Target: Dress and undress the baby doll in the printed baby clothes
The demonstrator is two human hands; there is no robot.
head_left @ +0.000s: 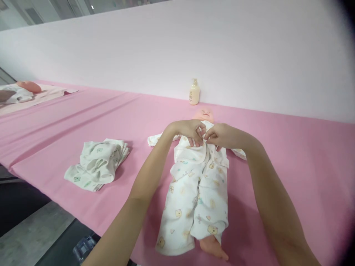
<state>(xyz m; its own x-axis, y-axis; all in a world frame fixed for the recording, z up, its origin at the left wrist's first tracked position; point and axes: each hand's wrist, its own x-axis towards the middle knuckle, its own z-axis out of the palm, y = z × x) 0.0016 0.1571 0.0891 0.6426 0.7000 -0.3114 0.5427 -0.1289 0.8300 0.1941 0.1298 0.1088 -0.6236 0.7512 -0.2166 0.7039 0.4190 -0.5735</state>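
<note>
Our grip is at the chest of a doll (205,114), both hands bent in over its printed white top (191,153). Taking the spot between our hands as the centre of the dial, the left hand (189,129) comes in from nine o'clock with its fingers curled down onto the cloth, and the right hand (224,135) comes in from three o'clock, thumb and fingers drawn close together beside the front opening. We cannot tell whether either grip is closed on a bit of fabric, since the fingertips hide what lies between them.

The doll lies on its back on the pink-covered table (294,166), its head at twelve o'clock and its legs at six. One sleeve reaches out toward nine o'clock, the other toward four. Below our hands, matching trousers (181,207) with little bear prints run down both legs; a bare foot (212,246) shows past one hem.

Just left of twelve, beyond the head, a cream pump bottle (194,93) stands upright near the white wall (249,55). Between eight and nine o'clock, a loosely folded white cloth (100,164) with small green prints rests on the table. Far off, between nine and ten, a pale pink sheet (55,96) bears a rounded peach-coloured thing (31,87) and some white fabric.
</note>
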